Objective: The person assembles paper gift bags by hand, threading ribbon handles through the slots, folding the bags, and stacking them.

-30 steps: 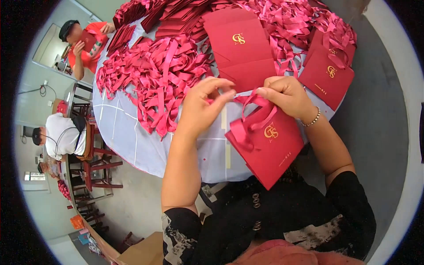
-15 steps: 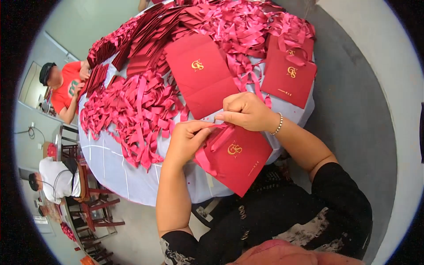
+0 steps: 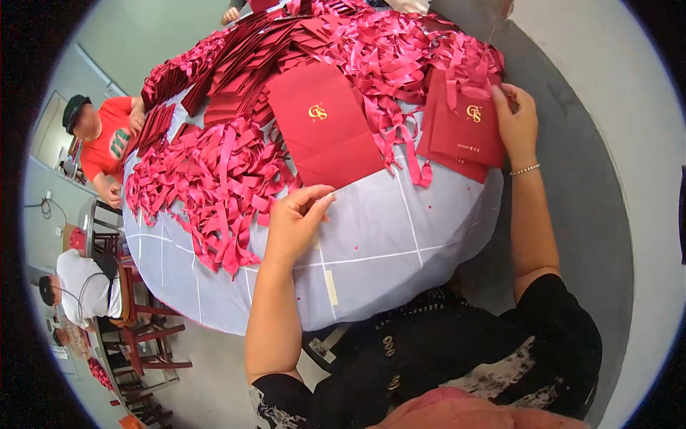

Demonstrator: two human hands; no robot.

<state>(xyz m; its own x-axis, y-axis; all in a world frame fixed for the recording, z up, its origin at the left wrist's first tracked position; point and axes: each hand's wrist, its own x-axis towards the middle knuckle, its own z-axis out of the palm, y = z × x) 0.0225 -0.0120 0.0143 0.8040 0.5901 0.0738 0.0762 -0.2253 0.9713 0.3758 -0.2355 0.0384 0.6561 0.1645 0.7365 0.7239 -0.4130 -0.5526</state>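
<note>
Round table [image 3: 371,243] draped in white, heaps of red ribbons [image 3: 214,179] spread across it, flat red bag [image 3: 325,125] laid at centre, stacked red bags [image 3: 461,129] gripped at the far right edge by right hand [image 3: 516,118], left hand [image 3: 294,222] rested by the flat bag's near corner, fingers loosely apart

Even, bright diffuse light, no hard shadows; my arms throw only soft shade on the white tablecloth [image 3: 371,236]. Mild sheen on the red ribbons [image 3: 214,179] toward 12 o'clock. Focus sharp at centre. Heavy fisheye bending, black vignette all round; figures at 9 o'clock small and soft.
</note>
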